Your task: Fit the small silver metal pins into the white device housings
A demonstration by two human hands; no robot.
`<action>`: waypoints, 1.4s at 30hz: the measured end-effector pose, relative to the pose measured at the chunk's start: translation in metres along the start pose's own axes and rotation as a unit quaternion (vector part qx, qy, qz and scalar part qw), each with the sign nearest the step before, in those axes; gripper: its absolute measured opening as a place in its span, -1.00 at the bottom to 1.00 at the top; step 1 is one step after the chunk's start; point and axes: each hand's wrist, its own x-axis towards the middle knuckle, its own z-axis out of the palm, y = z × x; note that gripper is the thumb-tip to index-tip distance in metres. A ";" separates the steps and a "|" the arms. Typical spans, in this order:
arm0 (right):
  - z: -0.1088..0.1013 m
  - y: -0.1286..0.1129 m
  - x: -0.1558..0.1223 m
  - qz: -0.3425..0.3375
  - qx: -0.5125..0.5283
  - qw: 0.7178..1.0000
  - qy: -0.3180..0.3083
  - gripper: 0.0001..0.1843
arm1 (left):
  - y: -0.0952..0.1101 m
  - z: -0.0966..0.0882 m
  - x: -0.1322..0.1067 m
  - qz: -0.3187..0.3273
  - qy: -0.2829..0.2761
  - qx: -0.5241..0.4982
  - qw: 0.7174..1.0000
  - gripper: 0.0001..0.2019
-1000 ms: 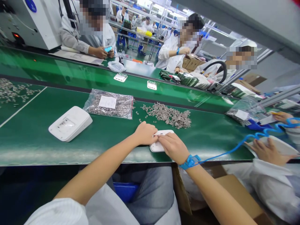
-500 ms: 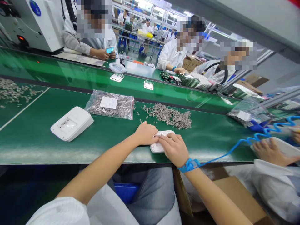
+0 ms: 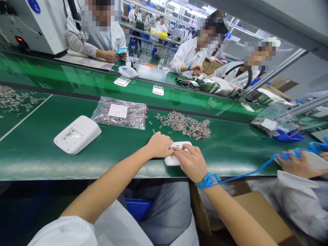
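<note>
A small white plastic housing (image 3: 169,161) lies on the green bench near its front edge, partly covered by my hands. My left hand (image 3: 159,145) has its fingers curled and closed at the housing's left side. My right hand (image 3: 192,163), with a blue wrist strap, grips the housing from the right, its fingertips pressed together on the top face beside the left fingers. Whether a small part sits under the fingertips is hidden. Just behind lies a pile of small metal pieces (image 3: 186,124). To the left stands a larger white wedge-shaped housing (image 3: 77,135).
A clear bag of metal pieces (image 3: 118,112) lies behind the wedge-shaped housing. White housings (image 3: 158,90) ride on the green conveyor (image 3: 97,80) beyond. A blue coiled cord (image 3: 269,162) runs from my strap toward a co-worker's hand (image 3: 294,164) at right. More co-workers sit opposite.
The white housings on the conveyor have shifted left. The coiled cord and the co-worker's hand at right have moved slightly. My hands stay in nearly the same place on the housing.
</note>
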 end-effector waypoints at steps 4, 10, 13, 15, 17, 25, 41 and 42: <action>0.001 -0.003 -0.001 0.017 0.005 1.000 0.018 -0.82 | -0.001 -0.002 0.000 -0.005 -0.006 -0.009 1.000 -0.77; 0.000 -0.010 -0.002 0.057 -0.039 0.996 0.057 -0.86 | 0.000 -0.005 0.001 -0.013 -0.024 -0.012 1.000 -0.79; -0.001 -0.012 -0.001 0.073 -0.054 0.994 0.063 -0.90 | 0.002 -0.006 0.002 -0.023 -0.028 -0.005 0.999 -0.79; 0.000 -0.012 -0.001 0.074 -0.048 0.994 0.058 -0.88 | 0.003 -0.006 0.003 -0.026 -0.030 0.001 0.999 -0.78; 0.001 -0.010 0.000 0.072 -0.038 0.995 0.051 -0.86 | 0.004 -0.006 0.003 -0.025 -0.032 0.007 0.999 -0.77; 0.001 -0.008 0.001 0.077 -0.004 0.997 0.021 -0.83 | 0.005 -0.006 0.001 -0.016 -0.023 0.029 0.999 -0.76; -0.011 -0.019 0.015 0.125 -0.102 0.980 -0.117 -0.98 | 0.005 -0.015 0.007 -0.009 -0.064 0.028 0.998 -0.74; -0.012 -0.020 0.015 0.120 -0.101 0.981 -0.111 -0.98 | 0.007 -0.016 0.007 -0.014 -0.066 0.032 0.997 -0.73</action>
